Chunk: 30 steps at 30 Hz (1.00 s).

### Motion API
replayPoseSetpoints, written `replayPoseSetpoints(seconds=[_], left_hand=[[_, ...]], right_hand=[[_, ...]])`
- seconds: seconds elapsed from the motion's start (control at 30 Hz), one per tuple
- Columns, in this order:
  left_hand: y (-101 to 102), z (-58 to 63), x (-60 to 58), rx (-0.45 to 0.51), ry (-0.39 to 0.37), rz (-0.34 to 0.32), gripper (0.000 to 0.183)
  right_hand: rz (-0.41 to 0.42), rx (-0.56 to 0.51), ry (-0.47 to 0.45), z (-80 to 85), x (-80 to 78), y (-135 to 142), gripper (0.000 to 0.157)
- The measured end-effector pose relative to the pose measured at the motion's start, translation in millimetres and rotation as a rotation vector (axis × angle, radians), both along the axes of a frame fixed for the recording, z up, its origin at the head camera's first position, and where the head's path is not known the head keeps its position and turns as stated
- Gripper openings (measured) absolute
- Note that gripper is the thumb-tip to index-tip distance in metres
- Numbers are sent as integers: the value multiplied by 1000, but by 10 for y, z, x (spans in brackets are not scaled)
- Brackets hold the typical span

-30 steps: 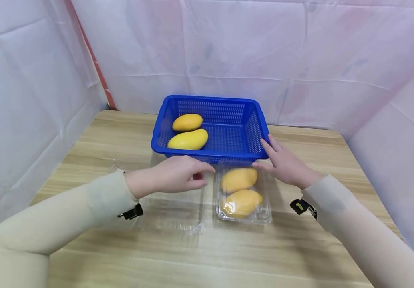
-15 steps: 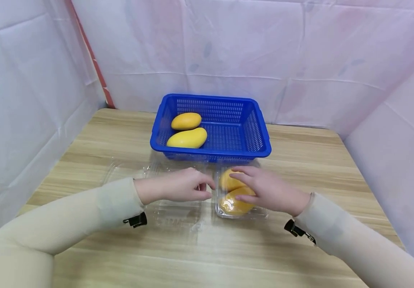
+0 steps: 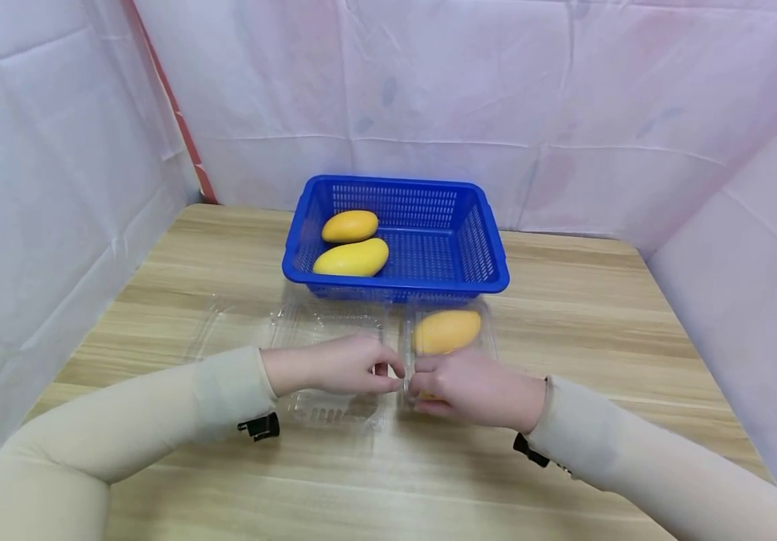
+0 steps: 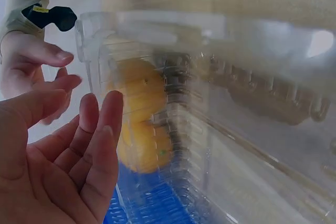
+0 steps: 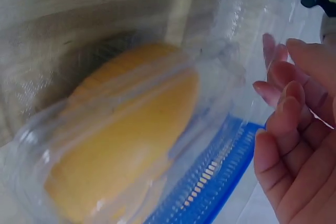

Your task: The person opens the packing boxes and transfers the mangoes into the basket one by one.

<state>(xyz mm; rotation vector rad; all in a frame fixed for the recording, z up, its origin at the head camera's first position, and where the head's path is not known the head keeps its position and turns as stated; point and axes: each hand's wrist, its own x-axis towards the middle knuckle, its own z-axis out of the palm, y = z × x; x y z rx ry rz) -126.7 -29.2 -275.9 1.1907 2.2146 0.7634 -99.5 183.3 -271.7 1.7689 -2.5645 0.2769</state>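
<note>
A clear plastic clamshell box (image 3: 410, 353) with two mangoes in it stands just in front of the blue basket. Its far mango (image 3: 447, 332) shows through the lid; the near one is mostly hidden by my right hand (image 3: 473, 387). That hand lies over the box's near half, loosely bent fingers at its left edge. Facing it, my left hand (image 3: 341, 365) has relaxed, curved fingers right at the same edge, above an opened clear container (image 3: 328, 406). In the left wrist view, nothing shows between the left thumb and fingers (image 4: 107, 124). The right wrist view shows loosely curled fingers (image 5: 283, 124).
The blue basket (image 3: 391, 286) stands behind the boxes, holding a yellow mango (image 3: 352, 258) and a more orange mango (image 3: 350, 226) at its left side. A pale sheet (image 3: 442, 90) hangs behind the wooden table (image 3: 564, 300), with others at both sides.
My right hand has come from the basket's front right corner, leftward and nearer, onto the mango box. My left hand has shifted slightly right and nearer. The basket has stayed in place.
</note>
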Motion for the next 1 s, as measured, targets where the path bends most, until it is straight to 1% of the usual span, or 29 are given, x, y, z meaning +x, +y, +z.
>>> replayPoseSetpoints(seconds=[0.03, 0.17, 0.23, 0.37, 0.43, 0.57, 0.7, 0.9, 1.0], left_hand=[[1, -9, 8, -5, -11, 4, 19], [8, -48, 33, -22, -39, 19, 20], [16, -74, 39, -27, -46, 18, 20], [38, -139, 41, -31, -68, 14, 20], [51, -175, 45, -31, -90, 21, 20], [76, -232, 49, -38, -146, 65, 20], [98, -261, 47, -61, -161, 112, 18], [128, -325, 61, -55, -177, 126, 16], [137, -343, 74, -47, -226, 145, 15]], right_hand=[[-1, 18, 12, -13, 7, -17, 10], [-22, 88, 110, -71, 25, -66, 17], [-34, 104, 165, -93, 38, -80, 22], [-62, 105, 240, -126, 66, -104, 27], [-77, 99, 261, -147, 76, -113, 26], [-107, 90, 279, -186, 92, -126, 22], [-138, 93, 297, -207, 123, -136, 19], [-148, 132, 412, -220, 186, -165, 14], [-154, 129, 445, -234, 199, -181, 14]])
